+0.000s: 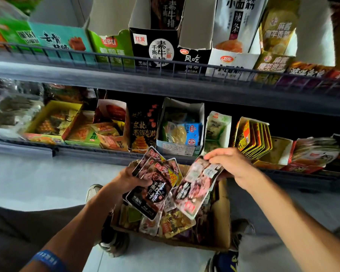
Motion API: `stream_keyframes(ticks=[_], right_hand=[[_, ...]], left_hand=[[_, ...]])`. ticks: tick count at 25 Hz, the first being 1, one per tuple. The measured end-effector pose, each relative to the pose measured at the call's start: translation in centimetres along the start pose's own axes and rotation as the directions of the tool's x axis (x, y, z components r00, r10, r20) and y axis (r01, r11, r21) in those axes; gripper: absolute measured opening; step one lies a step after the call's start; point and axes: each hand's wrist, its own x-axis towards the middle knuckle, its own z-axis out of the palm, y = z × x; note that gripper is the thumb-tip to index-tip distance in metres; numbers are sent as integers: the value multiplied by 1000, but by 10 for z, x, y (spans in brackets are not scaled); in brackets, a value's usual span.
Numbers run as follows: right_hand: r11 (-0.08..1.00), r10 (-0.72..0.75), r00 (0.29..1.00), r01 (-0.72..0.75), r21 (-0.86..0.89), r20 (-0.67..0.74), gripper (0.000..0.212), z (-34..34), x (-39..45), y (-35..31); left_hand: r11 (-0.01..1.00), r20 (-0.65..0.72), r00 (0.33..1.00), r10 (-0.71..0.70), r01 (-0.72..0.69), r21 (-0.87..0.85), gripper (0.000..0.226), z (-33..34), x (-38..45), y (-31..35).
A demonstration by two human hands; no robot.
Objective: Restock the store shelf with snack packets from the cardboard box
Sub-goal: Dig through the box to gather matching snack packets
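My left hand [129, 180] grips a fanned stack of black snack packets [155, 185] above the cardboard box [221, 214]. My right hand [229, 162] pinches the top edge of another black packet [194, 190], which hangs tilted beside the stack. Loose packets of mixed colours [173, 224] fill the box on the floor between my feet. On the upper shelf stands a matching black display carton [155, 47], its flap torn open.
Two wire-fronted shelf levels [126, 61] carry open display cartons of snacks. The lower level [86, 152] holds yellow, white and black cartons. My shoes [114, 244] flank the box on the pale floor. A blue wristband [47, 259] is on my left arm.
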Motion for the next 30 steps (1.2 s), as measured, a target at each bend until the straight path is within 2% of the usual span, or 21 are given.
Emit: stream_keyframes(ticks=[1, 3, 4, 5, 7, 8, 10, 11, 16, 19, 21, 23, 24, 25, 26, 27, 28, 29, 30], right_hand=[[997, 33, 988, -43, 67, 154, 18, 0, -5, -4], [964, 16, 899, -130, 233, 438, 24, -4, -13, -12], [959, -9, 865, -134, 249, 502, 23, -6, -17, -16], [978, -32, 863, -76, 192, 505, 19, -4, -18, -19], [985, -110, 930, 150, -88, 352, 12, 7, -21, -24], [936, -165, 956, 229, -267, 244, 17, 11, -22, -24], [773, -315, 947, 297, -560, 68, 33, 18, -20, -23], [736, -372, 928, 302, -606, 10, 35, 20, -19, -22], [841, -417, 904, 343, -418, -98, 25, 32, -9, -10], [820, -453, 881, 351, -451, -138, 26, 47, -8, 2], [816, -468, 873, 366, -447, -140, 23, 56, -7, 8], [791, -495, 855, 370, -487, -155, 23, 61, -8, 8], [828, -462, 865, 341, -446, -195, 24, 62, -6, 8], [902, -379, 888, 291, -320, -259, 28, 61, -1, 9], [978, -206, 935, 193, -74, -290, 30, 59, 5, 9], [963, -10, 968, 76, 257, -249, 28, 57, 10, 8], [875, 149, 980, -68, 480, -133, 22, 56, 16, 11], [816, 208, 977, -144, 560, -53, 16, 55, 19, 13], [833, 203, 978, -146, 534, -49, 19, 54, 20, 13]], left_hand=[[1000, -25, 1000, 12, -13, -25, 39, 2, -2, 2], [988, -23, 997, 78, -80, -132, 41, 6, -2, 2], [972, -35, 991, 126, -131, -193, 36, 8, -3, 2], [957, -44, 987, 152, -159, -241, 25, 11, -6, 5], [942, 14, 984, 175, -163, -293, 13, 14, -13, 9], [936, 60, 980, 191, -163, -313, 11, 17, -18, 14], [934, 116, 974, 194, -147, -327, 35, 18, -23, 20], [927, 128, 974, 187, -132, -351, 36, 20, -22, 22], [913, 139, 980, 146, -79, -401, 23, 35, -26, 30], [870, 186, 975, 124, -17, -493, 26, 38, -34, 35], [890, 239, 959, 155, -30, -454, 38, 41, -38, 36], [924, 217, 958, 188, -97, -371, 39, 46, -38, 32], [929, 178, 969, 171, -99, -356, 39, 48, -36, 30], [929, 147, 978, 149, -87, -361, 41, 49, -35, 29], [921, 138, 980, 141, -79, -382, 41, 49, -35, 28], [901, 133, 980, 145, -75, -427, 39, 48, -35, 29], [880, 128, 981, 148, -72, -469, 37, 46, -34, 29], [864, 123, 981, 151, -71, -498, 34, 44, -34, 30], [855, 118, 981, 155, -73, -514, 33, 43, -34, 29]])
